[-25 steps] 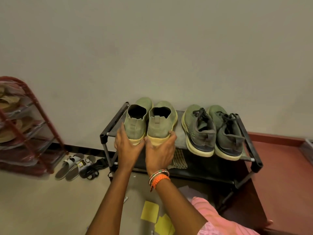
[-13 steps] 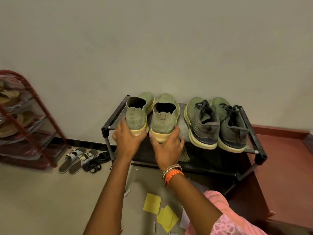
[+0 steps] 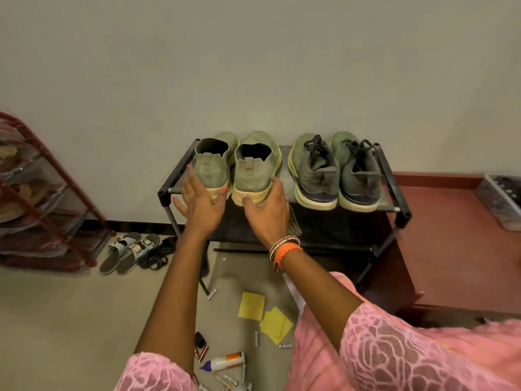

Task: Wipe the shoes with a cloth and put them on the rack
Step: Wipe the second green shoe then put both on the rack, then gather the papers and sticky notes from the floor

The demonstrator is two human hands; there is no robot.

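Since half a second ago both hands have loosened off the slip-on heels: the left hand (image 3: 203, 206) now has its fingers spread flat, thumb tip touching the left slip-on shoe (image 3: 213, 168), while the right hand (image 3: 267, 211) rests with relaxed fingers against the heel of the right slip-on shoe (image 3: 255, 172). From the head view, four shoes stand on the top shelf of the black rack (image 3: 390, 176) at centre frame: two olive knit slip-ons with yellowish soles, heels toward the camera, and two grey-green lace-up sneakers (image 3: 335, 172) just to their right. Toes reach the wall, heels overhang the front rail, and a narrow gap separates the pairs. A checked cloth (image 3: 293, 225) lies on the lower shelf. Two sandals (image 3: 128, 251) sit lower left; two yellow papers (image 3: 263, 313) lie on the floor below.
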